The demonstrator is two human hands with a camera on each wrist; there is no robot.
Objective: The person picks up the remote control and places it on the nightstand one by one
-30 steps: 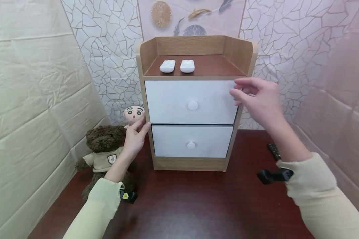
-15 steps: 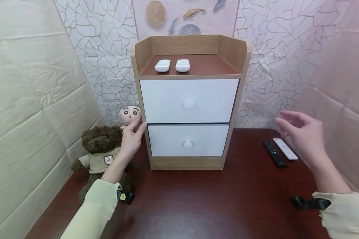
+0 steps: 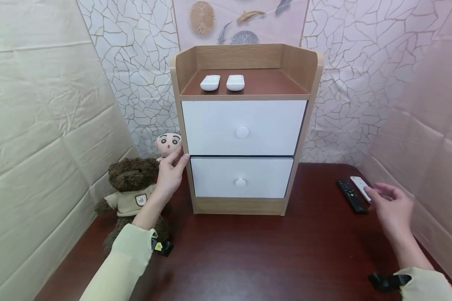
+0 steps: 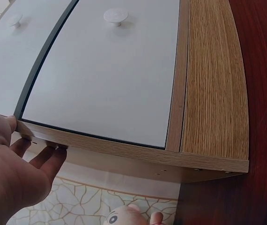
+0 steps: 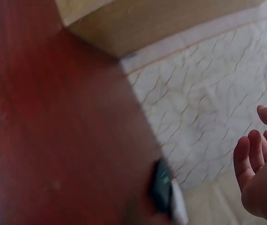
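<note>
A wooden two-drawer cabinet (image 3: 226, 206) with white drawer fronts stands on the dark red table. My left hand (image 3: 169, 175) holds its left side edge, thumb on the front and fingers against the side panel, as the left wrist view (image 4: 21, 173) also shows. Both drawers look pushed in. At the right, my right hand (image 3: 393, 209) hovers with loosely bent fingers beside a white remote control (image 3: 358, 184); contact between them cannot be told. A black remote control (image 3: 351, 196) lies just left of the white one. Two white remote-like objects, one left (image 3: 210, 82) and one right (image 3: 235, 82), rest on the cabinet top.
Left of the cabinet sits a brown teddy bear (image 3: 129, 177) in a beige shirt, close to my left forearm. Behind my left hand is a doll (image 3: 167, 143) with a round head. Fabric-covered walls (image 3: 41, 125) border the table on both sides.
My right hand has left the cabinet's upper right corner, moving right and then down to the remotes on the table. The left hand stays on the cabinet edge.
</note>
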